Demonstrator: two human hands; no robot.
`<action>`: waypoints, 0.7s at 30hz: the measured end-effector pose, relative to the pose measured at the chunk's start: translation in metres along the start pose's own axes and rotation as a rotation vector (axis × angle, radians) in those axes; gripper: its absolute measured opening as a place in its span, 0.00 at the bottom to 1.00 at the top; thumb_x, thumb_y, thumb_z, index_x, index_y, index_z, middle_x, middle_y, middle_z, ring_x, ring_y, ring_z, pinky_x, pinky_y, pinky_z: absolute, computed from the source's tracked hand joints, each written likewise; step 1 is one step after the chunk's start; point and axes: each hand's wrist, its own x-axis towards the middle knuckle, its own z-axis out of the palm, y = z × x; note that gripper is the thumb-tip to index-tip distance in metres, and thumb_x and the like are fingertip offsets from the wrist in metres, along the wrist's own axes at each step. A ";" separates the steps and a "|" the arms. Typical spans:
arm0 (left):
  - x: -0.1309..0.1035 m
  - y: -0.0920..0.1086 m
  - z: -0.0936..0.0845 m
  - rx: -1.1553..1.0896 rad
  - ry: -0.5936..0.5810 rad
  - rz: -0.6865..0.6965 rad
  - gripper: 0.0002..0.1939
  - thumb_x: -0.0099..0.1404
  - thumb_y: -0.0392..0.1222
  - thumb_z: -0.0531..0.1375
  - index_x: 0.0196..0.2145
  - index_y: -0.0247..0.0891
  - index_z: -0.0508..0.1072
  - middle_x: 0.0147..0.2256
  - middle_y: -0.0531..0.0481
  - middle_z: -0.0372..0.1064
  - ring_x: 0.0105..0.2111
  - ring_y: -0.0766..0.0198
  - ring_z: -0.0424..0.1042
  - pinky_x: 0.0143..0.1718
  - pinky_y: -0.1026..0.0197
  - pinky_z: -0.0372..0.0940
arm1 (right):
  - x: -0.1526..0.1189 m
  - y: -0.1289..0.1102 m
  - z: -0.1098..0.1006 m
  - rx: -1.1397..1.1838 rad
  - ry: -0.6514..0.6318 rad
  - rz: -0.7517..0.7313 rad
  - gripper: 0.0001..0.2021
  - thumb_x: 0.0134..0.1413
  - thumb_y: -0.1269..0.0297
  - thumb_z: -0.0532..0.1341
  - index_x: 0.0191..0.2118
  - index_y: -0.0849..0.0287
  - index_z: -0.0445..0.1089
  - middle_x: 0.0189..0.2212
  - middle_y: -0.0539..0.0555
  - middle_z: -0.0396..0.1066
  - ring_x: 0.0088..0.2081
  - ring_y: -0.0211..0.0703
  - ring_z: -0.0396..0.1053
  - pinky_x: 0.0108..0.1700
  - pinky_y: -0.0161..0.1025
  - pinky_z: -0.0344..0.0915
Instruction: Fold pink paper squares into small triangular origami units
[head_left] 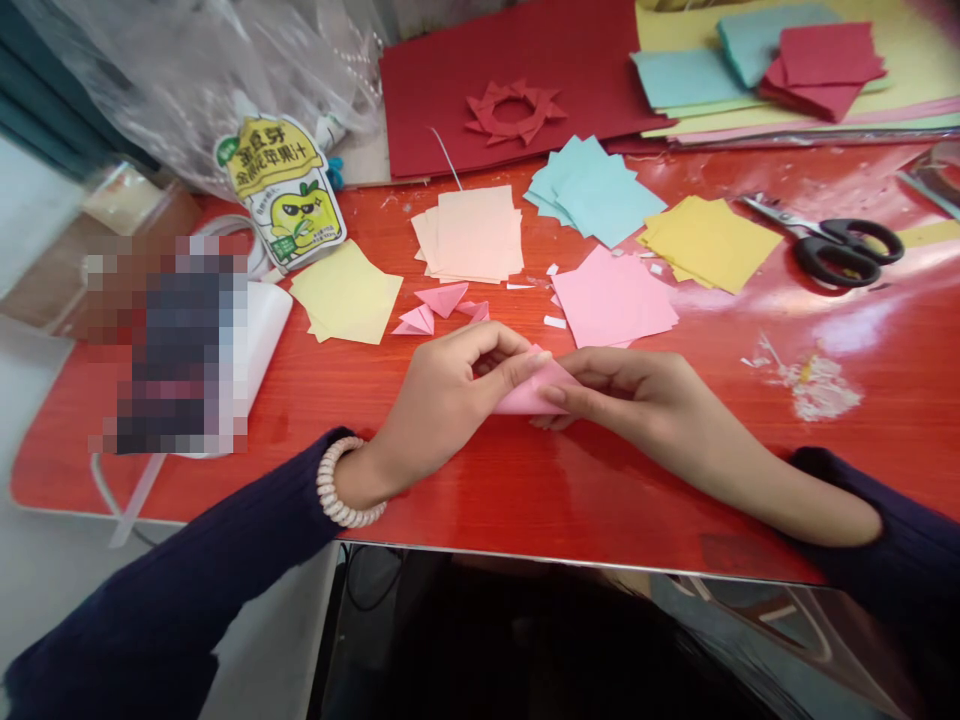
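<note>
Both hands pinch one pink sheet of paper (523,401), folded so that its top comes to a peak, just above the red table. My left hand (442,400) grips its left part, thumb on the near face. From the other side my right hand (637,395) holds the right part between thumb and fingers, some fingertips showing beneath the paper. Several small folded pink pieces (442,300) lie beyond my left hand. A stack of pink square sheets (615,300) rests just past my right hand.
Peach (480,232), blue (596,190), yellow (709,240) and pale yellow (349,295) paper stacks lie farther back. Black-handled scissors (840,250) are at right, near paper scraps (821,385). A red folded ring (516,112) sits on red sheets (427,90). A drink pouch (289,195) stands left.
</note>
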 end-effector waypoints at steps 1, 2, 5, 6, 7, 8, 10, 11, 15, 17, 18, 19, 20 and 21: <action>0.000 0.000 0.000 0.000 0.000 -0.001 0.11 0.62 0.47 0.57 0.30 0.36 0.72 0.30 0.54 0.71 0.30 0.71 0.68 0.33 0.70 0.62 | 0.000 0.000 0.000 -0.002 -0.001 0.002 0.11 0.55 0.57 0.58 0.34 0.59 0.71 0.31 0.51 0.74 0.31 0.36 0.71 0.32 0.32 0.66; 0.000 0.000 0.000 0.000 0.000 0.000 0.11 0.62 0.47 0.57 0.30 0.36 0.72 0.30 0.54 0.71 0.30 0.71 0.68 0.33 0.69 0.62 | 0.000 0.000 0.000 -0.005 -0.001 0.003 0.11 0.55 0.57 0.58 0.33 0.59 0.71 0.31 0.51 0.74 0.31 0.37 0.71 0.32 0.32 0.66; 0.000 0.000 0.000 0.001 -0.002 0.002 0.11 0.62 0.46 0.57 0.30 0.36 0.72 0.29 0.54 0.71 0.30 0.71 0.68 0.33 0.69 0.62 | 0.000 0.000 0.000 -0.006 -0.001 0.002 0.10 0.55 0.57 0.58 0.33 0.59 0.71 0.30 0.51 0.73 0.31 0.36 0.71 0.31 0.31 0.66; 0.000 0.000 0.000 0.002 -0.001 0.003 0.11 0.62 0.46 0.57 0.30 0.36 0.72 0.29 0.54 0.71 0.30 0.71 0.68 0.32 0.69 0.62 | 0.000 0.000 0.000 -0.005 -0.001 0.000 0.10 0.55 0.58 0.58 0.33 0.58 0.71 0.30 0.50 0.73 0.31 0.36 0.71 0.31 0.31 0.66; 0.000 0.000 0.000 0.003 0.000 0.005 0.11 0.63 0.46 0.57 0.30 0.36 0.72 0.29 0.54 0.71 0.30 0.71 0.68 0.32 0.69 0.62 | 0.000 0.000 -0.001 -0.004 -0.002 -0.003 0.10 0.55 0.58 0.58 0.33 0.59 0.71 0.30 0.50 0.73 0.31 0.35 0.71 0.31 0.31 0.66; 0.000 0.000 0.000 0.004 -0.001 0.008 0.11 0.63 0.46 0.57 0.30 0.36 0.72 0.30 0.54 0.71 0.30 0.71 0.68 0.32 0.69 0.62 | 0.000 0.000 -0.001 -0.005 -0.003 -0.005 0.10 0.55 0.58 0.58 0.33 0.59 0.71 0.30 0.50 0.73 0.31 0.35 0.71 0.31 0.30 0.65; -0.001 -0.001 0.000 0.010 0.002 0.019 0.11 0.63 0.46 0.57 0.30 0.36 0.72 0.30 0.54 0.71 0.30 0.71 0.68 0.32 0.69 0.61 | 0.000 0.000 -0.001 -0.010 -0.006 -0.005 0.10 0.55 0.58 0.58 0.32 0.59 0.71 0.30 0.50 0.73 0.31 0.35 0.70 0.31 0.30 0.65; -0.001 -0.001 0.000 0.015 0.003 0.026 0.11 0.63 0.46 0.57 0.31 0.36 0.72 0.30 0.54 0.71 0.31 0.71 0.68 0.32 0.69 0.61 | 0.000 0.000 -0.001 -0.012 -0.006 -0.005 0.10 0.55 0.58 0.58 0.32 0.59 0.71 0.29 0.50 0.73 0.31 0.35 0.71 0.31 0.30 0.66; -0.002 -0.001 0.001 0.042 0.002 0.047 0.10 0.64 0.45 0.56 0.31 0.37 0.72 0.30 0.55 0.70 0.30 0.72 0.67 0.32 0.69 0.60 | 0.001 0.002 -0.001 0.014 -0.019 0.005 0.10 0.55 0.58 0.57 0.33 0.59 0.71 0.29 0.51 0.73 0.31 0.36 0.72 0.33 0.32 0.67; -0.002 -0.001 0.001 0.044 -0.003 0.041 0.10 0.64 0.45 0.56 0.30 0.37 0.71 0.29 0.55 0.70 0.30 0.72 0.67 0.33 0.69 0.60 | 0.001 0.003 0.000 0.037 -0.028 0.013 0.10 0.55 0.58 0.58 0.34 0.59 0.71 0.28 0.50 0.73 0.30 0.37 0.72 0.34 0.33 0.68; -0.002 0.000 0.000 0.039 -0.008 0.030 0.10 0.64 0.46 0.56 0.30 0.37 0.71 0.29 0.55 0.70 0.30 0.71 0.67 0.33 0.69 0.60 | 0.000 0.003 0.000 0.041 -0.028 0.018 0.09 0.55 0.58 0.58 0.33 0.59 0.70 0.27 0.50 0.73 0.30 0.37 0.72 0.33 0.33 0.68; -0.002 0.000 0.000 0.030 -0.015 0.015 0.11 0.64 0.46 0.56 0.30 0.37 0.71 0.30 0.54 0.70 0.31 0.71 0.67 0.33 0.68 0.60 | 0.000 0.003 0.000 0.038 -0.025 0.021 0.09 0.55 0.58 0.58 0.33 0.59 0.70 0.26 0.50 0.73 0.29 0.37 0.72 0.33 0.33 0.69; -0.001 0.000 0.000 0.018 -0.029 -0.005 0.11 0.64 0.46 0.56 0.31 0.36 0.71 0.30 0.54 0.69 0.31 0.70 0.66 0.34 0.68 0.60 | 0.000 0.003 -0.001 0.029 -0.019 0.023 0.09 0.55 0.59 0.58 0.33 0.58 0.70 0.25 0.50 0.73 0.28 0.37 0.72 0.32 0.33 0.69; -0.001 0.001 -0.001 0.004 -0.050 -0.029 0.11 0.63 0.47 0.56 0.31 0.36 0.70 0.30 0.53 0.69 0.31 0.70 0.66 0.33 0.67 0.61 | -0.001 0.002 -0.001 0.018 -0.013 0.021 0.09 0.55 0.59 0.58 0.32 0.58 0.70 0.25 0.50 0.73 0.28 0.37 0.72 0.32 0.33 0.69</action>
